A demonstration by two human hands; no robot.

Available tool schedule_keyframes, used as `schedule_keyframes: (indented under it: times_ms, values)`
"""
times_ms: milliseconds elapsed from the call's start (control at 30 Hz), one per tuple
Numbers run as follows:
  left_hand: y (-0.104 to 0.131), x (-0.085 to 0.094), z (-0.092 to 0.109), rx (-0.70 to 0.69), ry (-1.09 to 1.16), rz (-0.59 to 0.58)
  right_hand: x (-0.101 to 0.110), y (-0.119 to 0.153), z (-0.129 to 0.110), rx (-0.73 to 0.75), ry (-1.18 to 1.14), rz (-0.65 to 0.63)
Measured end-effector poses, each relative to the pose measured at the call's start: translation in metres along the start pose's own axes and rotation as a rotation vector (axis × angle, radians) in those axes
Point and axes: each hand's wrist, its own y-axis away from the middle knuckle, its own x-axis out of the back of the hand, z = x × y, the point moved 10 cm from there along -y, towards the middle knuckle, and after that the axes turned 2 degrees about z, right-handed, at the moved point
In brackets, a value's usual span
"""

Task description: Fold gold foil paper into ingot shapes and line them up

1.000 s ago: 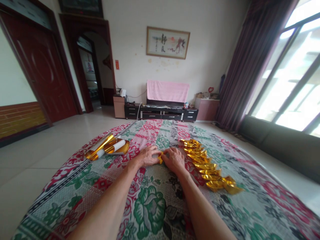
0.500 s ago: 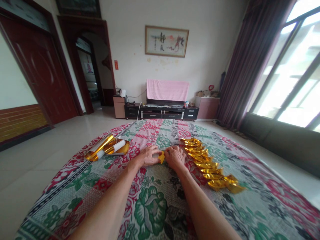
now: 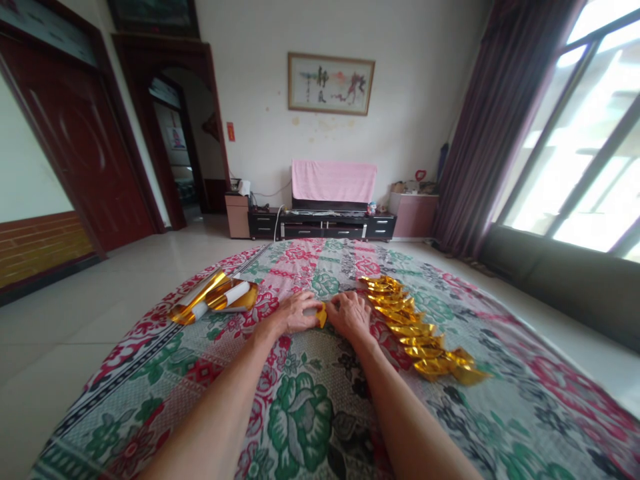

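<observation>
A small folded piece of gold foil paper (image 3: 321, 316) sits between my two hands, low over the tablecloth. My left hand (image 3: 299, 312) has its fingers bent around the left side of the piece. My right hand (image 3: 351, 312) is curled at the other side, its fingertips pressed together at the foil's edge. Much of the piece is hidden behind the fingers. To the right of my right hand runs a row of several folded gold foil ingots (image 3: 410, 327), close against one another.
Loosely rolled gold foil sheets (image 3: 215, 295) with white undersides lie on the table's left side. A flowered cloth (image 3: 300, 413) covers the round table. Beyond it stands a low black cabinet (image 3: 325, 230) with a pink cloth (image 3: 334, 180) over a screen-like object.
The piece of foil between my hands has shifted slightly left and shows a narrower face. The hands hold nearly the same pose; the head view has turned very slightly.
</observation>
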Motion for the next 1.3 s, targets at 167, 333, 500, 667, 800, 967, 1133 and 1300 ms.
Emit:
schedule_keyframes:
  times_ms: [167, 333, 500, 667, 800, 967, 1133, 1300]
  values:
    - [-0.002, -0.004, -0.005, 0.004, 0.010, 0.002, -0.005, 0.000, 0.001, 0.025, -0.022, -0.020]
    - [-0.005, -0.006, -0.008, -0.032, 0.001, 0.026, -0.007, 0.003, 0.000, 0.068, -0.040, -0.059]
    - [-0.007, -0.009, -0.011, -0.045, -0.008, 0.028, -0.006, 0.007, -0.003, 0.091, -0.038, -0.117]
    - [-0.007, -0.009, -0.011, -0.061, -0.011, 0.027, -0.012, 0.008, -0.003, 0.119, -0.039, -0.203]
    - [-0.005, -0.006, -0.008, -0.059, -0.004, 0.028, -0.010, 0.010, -0.004, 0.157, -0.074, -0.212]
    - [-0.004, -0.006, -0.007, -0.033, 0.012, 0.005, 0.015, 0.017, -0.015, 0.254, -0.251, -0.047]
    - [-0.003, -0.005, -0.005, -0.037, 0.034, -0.008, 0.029, 0.024, -0.030, 0.381, -0.438, 0.064]
    - [-0.002, -0.001, 0.001, -0.055, 0.040, 0.014, 0.017, 0.027, -0.044, 0.452, -0.402, 0.009]
